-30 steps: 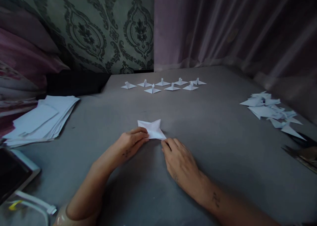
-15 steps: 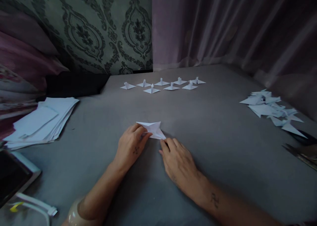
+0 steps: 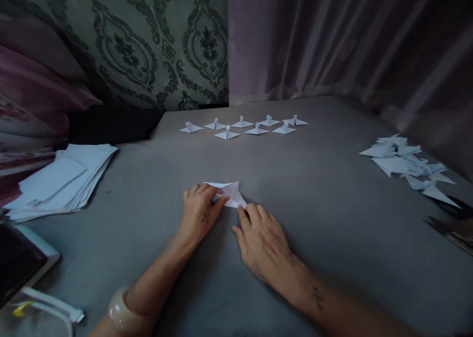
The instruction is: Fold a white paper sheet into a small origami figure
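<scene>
A half-folded white paper piece [image 3: 231, 192] lies on the grey surface [image 3: 318, 194] in front of me. My left hand [image 3: 201, 211] rests on its left part, fingers bent and pressing the paper down. My right hand [image 3: 260, 236] lies flat to the right, its fingertips touching the paper's near right corner. Further back, several finished small white folded paper figures [image 3: 242, 124] stand in two rows.
A stack of white paper sheets [image 3: 62, 177] lies at the left. A pile of white paper offcuts [image 3: 406, 164] sits at the right, with scissors [image 3: 449, 228] near the right edge. A dark device with a white cable [image 3: 22, 273] is at lower left. Curtains hang behind.
My left hand has slid further onto the paper and flattened it. The right hand stayed at the near right corner, moving slightly left.
</scene>
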`<action>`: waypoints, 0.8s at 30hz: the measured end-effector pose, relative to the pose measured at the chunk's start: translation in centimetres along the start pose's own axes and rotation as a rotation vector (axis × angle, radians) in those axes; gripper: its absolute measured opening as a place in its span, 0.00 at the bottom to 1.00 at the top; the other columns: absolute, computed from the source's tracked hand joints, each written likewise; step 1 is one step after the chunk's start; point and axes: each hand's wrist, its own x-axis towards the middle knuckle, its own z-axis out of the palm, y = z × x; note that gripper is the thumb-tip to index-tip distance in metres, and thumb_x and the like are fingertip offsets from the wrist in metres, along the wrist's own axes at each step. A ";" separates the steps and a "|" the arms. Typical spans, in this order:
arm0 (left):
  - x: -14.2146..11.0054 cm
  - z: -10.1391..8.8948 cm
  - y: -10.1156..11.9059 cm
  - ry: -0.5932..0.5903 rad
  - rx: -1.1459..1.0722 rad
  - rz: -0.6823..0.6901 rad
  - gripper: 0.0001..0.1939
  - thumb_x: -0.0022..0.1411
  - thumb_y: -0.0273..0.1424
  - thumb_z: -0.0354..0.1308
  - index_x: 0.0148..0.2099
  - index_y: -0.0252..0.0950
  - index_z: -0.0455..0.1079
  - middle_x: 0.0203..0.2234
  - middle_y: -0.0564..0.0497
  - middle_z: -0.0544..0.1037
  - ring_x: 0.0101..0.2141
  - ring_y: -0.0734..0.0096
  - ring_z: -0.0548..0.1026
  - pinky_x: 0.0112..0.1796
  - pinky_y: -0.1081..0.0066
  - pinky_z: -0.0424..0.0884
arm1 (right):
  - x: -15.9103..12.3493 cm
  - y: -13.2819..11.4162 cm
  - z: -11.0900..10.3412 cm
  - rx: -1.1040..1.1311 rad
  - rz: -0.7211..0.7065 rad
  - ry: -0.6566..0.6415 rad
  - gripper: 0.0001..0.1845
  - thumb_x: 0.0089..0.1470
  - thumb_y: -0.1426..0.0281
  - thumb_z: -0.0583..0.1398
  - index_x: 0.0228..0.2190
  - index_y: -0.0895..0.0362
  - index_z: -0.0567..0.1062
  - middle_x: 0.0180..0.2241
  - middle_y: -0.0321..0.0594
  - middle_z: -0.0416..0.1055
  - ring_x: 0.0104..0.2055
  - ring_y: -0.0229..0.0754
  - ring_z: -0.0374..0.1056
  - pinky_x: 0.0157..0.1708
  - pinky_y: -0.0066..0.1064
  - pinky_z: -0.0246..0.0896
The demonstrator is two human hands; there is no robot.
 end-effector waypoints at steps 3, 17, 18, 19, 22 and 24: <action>0.0 0.0 0.0 0.009 -0.010 0.012 0.12 0.61 0.40 0.56 0.37 0.39 0.74 0.32 0.48 0.77 0.36 0.61 0.71 0.36 0.64 0.60 | 0.2 0.1 0.0 0.005 -0.007 0.008 0.20 0.61 0.65 0.52 0.52 0.61 0.66 0.39 0.47 0.66 0.40 0.48 0.61 0.38 0.42 0.61; 0.0 0.4 -0.1 -0.006 0.081 0.028 0.12 0.61 0.40 0.55 0.33 0.37 0.71 0.30 0.48 0.75 0.36 0.59 0.70 0.33 0.65 0.57 | 1.5 -1.0 -0.1 -0.059 -0.001 -0.002 0.24 0.60 0.62 0.54 0.54 0.62 0.65 0.40 0.48 0.68 0.39 0.49 0.61 0.35 0.41 0.61; 0.0 0.4 -0.1 -0.005 0.078 0.031 0.12 0.62 0.40 0.55 0.33 0.37 0.71 0.30 0.48 0.75 0.36 0.59 0.70 0.33 0.65 0.57 | 1.4 -0.9 -0.2 -0.059 -0.008 -0.005 0.24 0.60 0.62 0.54 0.54 0.62 0.66 0.40 0.49 0.68 0.39 0.49 0.61 0.35 0.41 0.61; 0.0 0.4 -0.2 -0.005 0.071 0.035 0.12 0.62 0.40 0.55 0.34 0.37 0.71 0.30 0.48 0.75 0.36 0.59 0.70 0.33 0.66 0.56 | 1.3 -0.8 -0.2 -0.059 -0.016 -0.005 0.23 0.60 0.62 0.54 0.53 0.62 0.66 0.40 0.49 0.68 0.40 0.49 0.61 0.36 0.40 0.61; -0.1 0.4 -0.2 -0.025 0.050 0.036 0.12 0.63 0.40 0.54 0.35 0.37 0.71 0.31 0.48 0.75 0.37 0.59 0.69 0.34 0.66 0.56 | 0.6 -0.3 -0.3 -0.045 -0.024 -0.006 0.19 0.61 0.63 0.53 0.49 0.62 0.70 0.40 0.49 0.68 0.41 0.49 0.61 0.38 0.40 0.60; -0.2 0.3 -0.3 -0.037 0.043 0.032 0.12 0.63 0.40 0.53 0.36 0.38 0.71 0.33 0.48 0.75 0.37 0.59 0.69 0.35 0.65 0.56 | 0.1 -0.1 -0.6 -0.036 -0.005 -0.025 0.17 0.61 0.64 0.52 0.45 0.62 0.72 0.38 0.48 0.67 0.41 0.48 0.62 0.38 0.40 0.60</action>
